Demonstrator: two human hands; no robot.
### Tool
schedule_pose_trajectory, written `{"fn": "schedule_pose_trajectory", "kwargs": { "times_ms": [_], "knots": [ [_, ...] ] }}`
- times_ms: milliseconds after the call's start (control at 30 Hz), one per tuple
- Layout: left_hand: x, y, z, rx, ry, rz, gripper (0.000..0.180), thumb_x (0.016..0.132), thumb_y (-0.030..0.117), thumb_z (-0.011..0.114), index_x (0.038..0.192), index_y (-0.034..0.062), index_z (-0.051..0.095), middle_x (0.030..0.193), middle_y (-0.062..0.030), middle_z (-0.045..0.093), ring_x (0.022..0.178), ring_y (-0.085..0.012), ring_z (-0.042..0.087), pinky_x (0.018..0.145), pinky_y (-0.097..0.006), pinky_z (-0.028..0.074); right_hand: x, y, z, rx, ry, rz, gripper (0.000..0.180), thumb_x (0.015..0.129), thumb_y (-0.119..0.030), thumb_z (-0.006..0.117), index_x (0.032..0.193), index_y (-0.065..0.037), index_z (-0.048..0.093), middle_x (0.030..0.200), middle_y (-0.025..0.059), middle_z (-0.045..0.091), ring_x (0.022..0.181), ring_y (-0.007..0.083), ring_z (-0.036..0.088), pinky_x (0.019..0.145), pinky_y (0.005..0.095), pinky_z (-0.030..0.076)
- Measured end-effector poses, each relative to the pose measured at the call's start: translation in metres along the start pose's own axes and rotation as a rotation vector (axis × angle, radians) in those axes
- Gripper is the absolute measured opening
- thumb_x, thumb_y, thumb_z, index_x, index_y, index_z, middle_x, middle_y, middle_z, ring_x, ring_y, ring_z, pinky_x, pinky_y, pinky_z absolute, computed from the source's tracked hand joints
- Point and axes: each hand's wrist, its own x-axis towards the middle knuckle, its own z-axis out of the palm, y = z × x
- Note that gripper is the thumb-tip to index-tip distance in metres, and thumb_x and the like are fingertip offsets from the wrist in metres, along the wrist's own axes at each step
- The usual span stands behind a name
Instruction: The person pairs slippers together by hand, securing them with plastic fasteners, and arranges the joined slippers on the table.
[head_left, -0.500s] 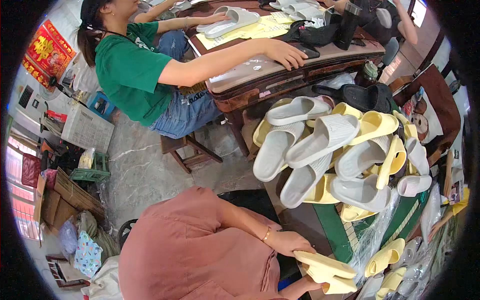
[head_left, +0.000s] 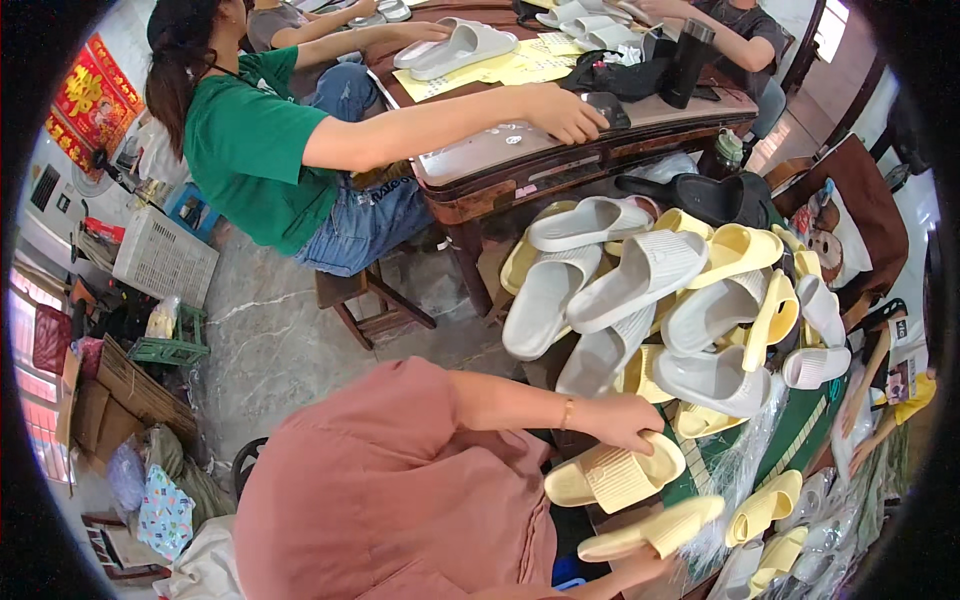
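Observation:
My left hand (head_left: 622, 418), with a thin bracelet at the wrist, rests on the top edge of a pale yellow slipper (head_left: 612, 473) and grips it, sole ribs facing up. Just below it, my right hand (head_left: 640, 577) at the lower edge holds a second yellow slipper (head_left: 652, 528) from underneath. The two slippers lie close together but apart. My pink sleeve and torso (head_left: 400, 500) fill the lower middle.
A heap of grey slippers (head_left: 640, 280) and yellow slippers (head_left: 745, 250) lies to the right on a green surface (head_left: 800, 430). A person in a green shirt (head_left: 250, 150) sits on a stool, one hand on a brown table (head_left: 520, 165). Crates and boxes (head_left: 160, 260) stand at the left.
My left hand has moved up and to the right with its yellow slipper, so the two slippers have drawn apart. The person in green keeps a hand on the table.

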Motion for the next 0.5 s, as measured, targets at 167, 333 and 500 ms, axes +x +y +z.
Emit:
{"fn": "schedule_pose_trajectory", "kwargs": {
  "times_ms": [167,333,500],
  "knots": [
    [-0.002,-0.021,0.04,0.001,-0.035,-0.226,0.044,0.076,0.031,0.067,0.105,-0.0001,0.056,0.093,-0.0166,0.058,0.09,-0.0333,0.056,0.078,-0.041,0.045,-0.012,-0.025,0.046,-0.105,-0.255,0.182,0.043,0.085,-0.013,0.055,0.124,0.004,0.047,0.108,0.0241,0.058,0.098,0.0374,0.058,0.079,0.0408,0.048],
    [-0.038,-0.026,0.062,0.132,0.01,-0.261,0.077,0.072,0.032,0.072,0.132,-0.0012,0.037,0.129,-0.0237,0.042,0.111,-0.0383,0.047,0.096,-0.041,0.039,-0.018,-0.024,0.051,0.017,-0.261,0.234,0.046,0.083,-0.006,0.053,0.126,0.005,0.044,0.112,0.0244,0.055,0.096,0.034,0.059,0.078,0.0382,0.049],
    [-0.066,-0.027,0.078,0.212,0.004,-0.181,0.086,0.065,0.02,0.074,0.137,0.0015,0.03,0.141,-0.0257,0.027,0.118,-0.0413,0.04,0.099,-0.043,0.037,-0.023,-0.057,0.053,-0.03,-0.292,0.177,0.054,0.078,0.0,0.057,0.128,0.007,0.038,0.11,0.0234,0.055,0.094,0.0312,0.057,0.083,0.0369,0.047]
  ]
}}
